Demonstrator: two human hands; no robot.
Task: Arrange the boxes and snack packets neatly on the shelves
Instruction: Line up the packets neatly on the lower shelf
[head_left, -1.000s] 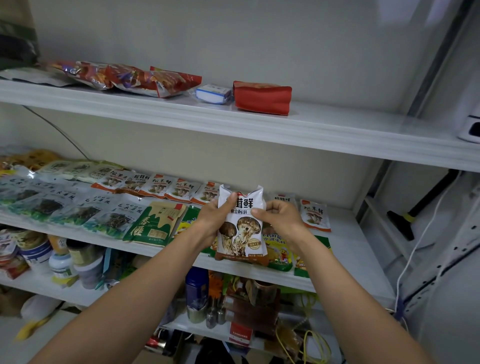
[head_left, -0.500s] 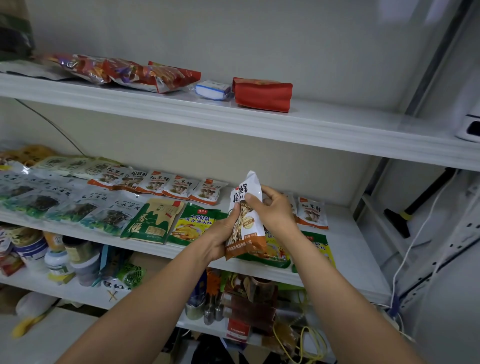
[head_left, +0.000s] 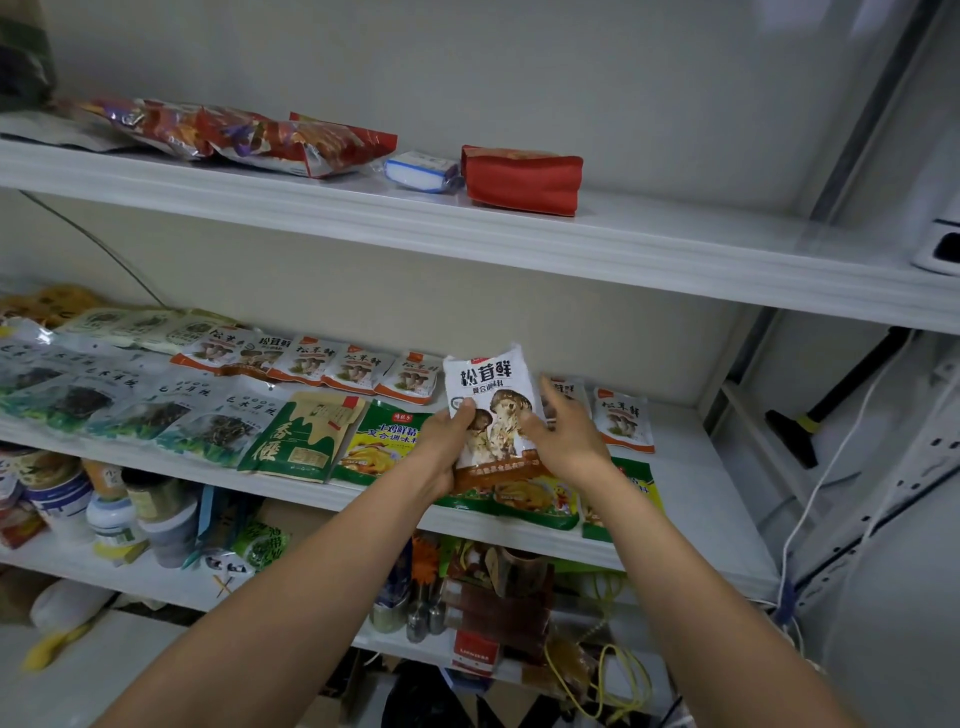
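Gripping one white mushroom-print plastic packet (head_left: 491, 410) mid-frame: left hand (head_left: 441, 452) and right hand (head_left: 566, 441).
Five matching packets (head_left: 353, 369) lie left; bare white shelf (head_left: 691, 467) right.

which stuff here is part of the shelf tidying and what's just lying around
Job: mushroom packet, held in left hand and right hand; back row of packets; green packets; red pouch.
Lying about: black tool; jars.
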